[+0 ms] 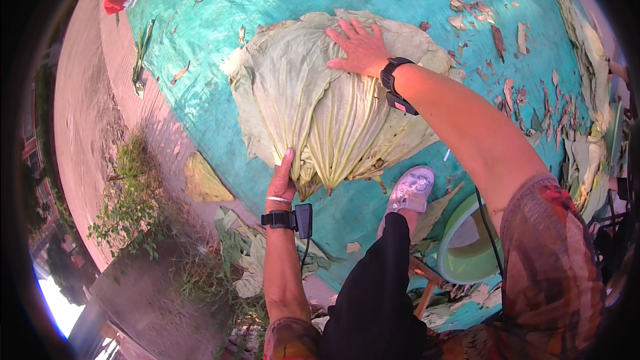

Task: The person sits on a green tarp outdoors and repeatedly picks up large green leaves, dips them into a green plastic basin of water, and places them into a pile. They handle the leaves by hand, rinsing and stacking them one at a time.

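Note:
A fan-shaped stack of large, pale green wilted leaves, which look like lotus leaves, lies before me. Its raised veins run together toward the narrow end nearest me. My left hand grips the near left edge of the stack, thumb on top and the other fingers mostly hidden beneath. On the far part of the top leaf my right hand rests flat, palm down with fingers spread. Each wrist carries a black strapped device.
A turquoise sheet covers the ground, scattered with dry leaf scraps. A green basin stands at right by my shoe. More leaves are piled at far right, beside part of another person. Weeds grow at left.

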`<state>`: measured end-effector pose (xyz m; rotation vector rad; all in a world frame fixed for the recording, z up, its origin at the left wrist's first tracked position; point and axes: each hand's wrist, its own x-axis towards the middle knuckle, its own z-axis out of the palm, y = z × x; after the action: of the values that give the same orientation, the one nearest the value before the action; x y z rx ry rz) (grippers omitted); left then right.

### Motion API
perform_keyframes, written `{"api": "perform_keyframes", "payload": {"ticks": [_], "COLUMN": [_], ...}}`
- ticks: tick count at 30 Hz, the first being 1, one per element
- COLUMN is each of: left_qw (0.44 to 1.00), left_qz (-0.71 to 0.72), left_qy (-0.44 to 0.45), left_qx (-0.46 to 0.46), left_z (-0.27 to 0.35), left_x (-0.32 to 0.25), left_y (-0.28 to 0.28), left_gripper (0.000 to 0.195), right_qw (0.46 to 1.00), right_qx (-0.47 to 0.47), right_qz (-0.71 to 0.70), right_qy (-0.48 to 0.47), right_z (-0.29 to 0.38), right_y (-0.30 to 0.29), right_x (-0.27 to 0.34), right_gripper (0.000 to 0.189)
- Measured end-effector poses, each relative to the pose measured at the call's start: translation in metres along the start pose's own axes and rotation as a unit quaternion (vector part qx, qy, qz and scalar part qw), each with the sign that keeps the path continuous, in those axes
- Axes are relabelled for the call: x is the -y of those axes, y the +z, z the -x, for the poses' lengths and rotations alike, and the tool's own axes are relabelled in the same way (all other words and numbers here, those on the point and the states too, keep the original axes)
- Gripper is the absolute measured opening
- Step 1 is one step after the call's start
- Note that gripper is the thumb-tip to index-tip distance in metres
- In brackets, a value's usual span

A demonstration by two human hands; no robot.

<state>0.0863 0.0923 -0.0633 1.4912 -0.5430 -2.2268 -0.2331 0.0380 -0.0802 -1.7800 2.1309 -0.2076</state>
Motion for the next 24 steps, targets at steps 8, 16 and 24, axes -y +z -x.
{"api": "perform_keyframes", "payload": {"ticks": [8,16,24], "left_qw": [0.994,0.997,0.996], "left_qz": [-0.063,0.007,0.047], "left_qy": [0.070,0.016,0.044], "left_qx": [-0.047,-0.077,-0.058], "left_z": [0.023,0.070,0.100], "left_x": [0.003,0.081,0.121], "left_y": [0.029,0.018,0.000], "left_gripper": [0.059,0.055,0.057], "right_qw": [0.999,0.997,0.996], "right_qx": [0.034,0.037,0.052], "right_qz": [0.018,-0.023,-0.028], "right_qy": [-0.002,-0.068,-0.072], "right_z": [0.005,0.067,0.106], "right_y": [-0.004,0.006,0.007], "right_x": [0.002,0.015,0.028], "right_gripper": [0.073,0.075,0.076]}}
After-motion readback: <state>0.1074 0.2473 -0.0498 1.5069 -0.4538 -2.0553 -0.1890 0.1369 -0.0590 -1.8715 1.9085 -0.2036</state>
